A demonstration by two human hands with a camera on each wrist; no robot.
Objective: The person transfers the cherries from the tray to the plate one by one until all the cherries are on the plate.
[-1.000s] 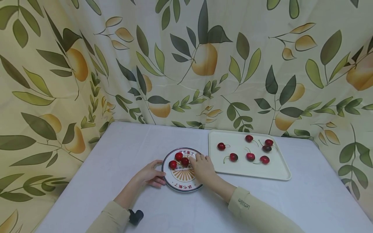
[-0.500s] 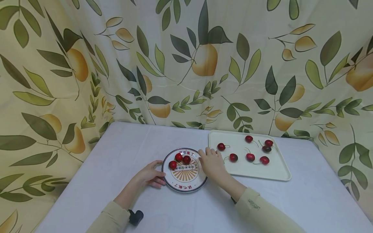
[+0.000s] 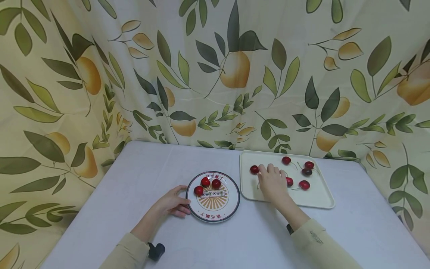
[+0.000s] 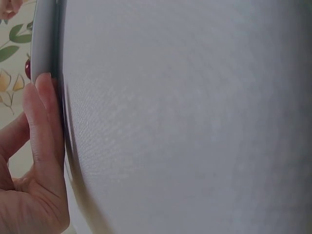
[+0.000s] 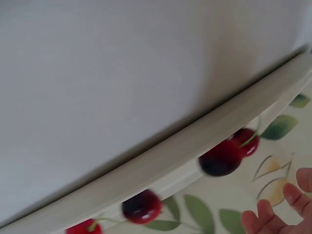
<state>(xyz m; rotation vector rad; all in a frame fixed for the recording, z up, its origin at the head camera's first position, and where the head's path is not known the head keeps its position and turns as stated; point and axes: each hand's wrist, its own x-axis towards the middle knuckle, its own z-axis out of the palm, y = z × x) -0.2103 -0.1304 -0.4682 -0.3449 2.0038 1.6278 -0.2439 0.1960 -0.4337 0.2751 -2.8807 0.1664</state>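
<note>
My left hand (image 3: 174,201) touches the left rim of a round white plate (image 3: 231,209) that has a dark edge and a sunburst print. In the left wrist view its fingers (image 4: 43,126) lie straight along the plate's side. Three red cherries (image 3: 199,191) sit together on the upper left of the plate. Over the near left part of a cream tray (image 3: 322,200) hovers my right hand (image 3: 273,185), covering one spot there. The right wrist view shows its fingertips (image 5: 265,209) spread, apart from the dark red cherries (image 5: 222,158) by the tray wall.
Several more stemmed cherries (image 3: 304,185) are scattered on the tray, two of them touching at its right. A white cloth (image 3: 188,246) covers the table. Behind it hangs a fruit-and-leaf curtain (image 3: 215,112). A black wrist device (image 3: 156,251) shows at my left sleeve.
My right hand has left the plate's cherries and moved right to above the tray. The rightmost cherry on the plate has shifted slightly right. My left hand has stayed put.
</note>
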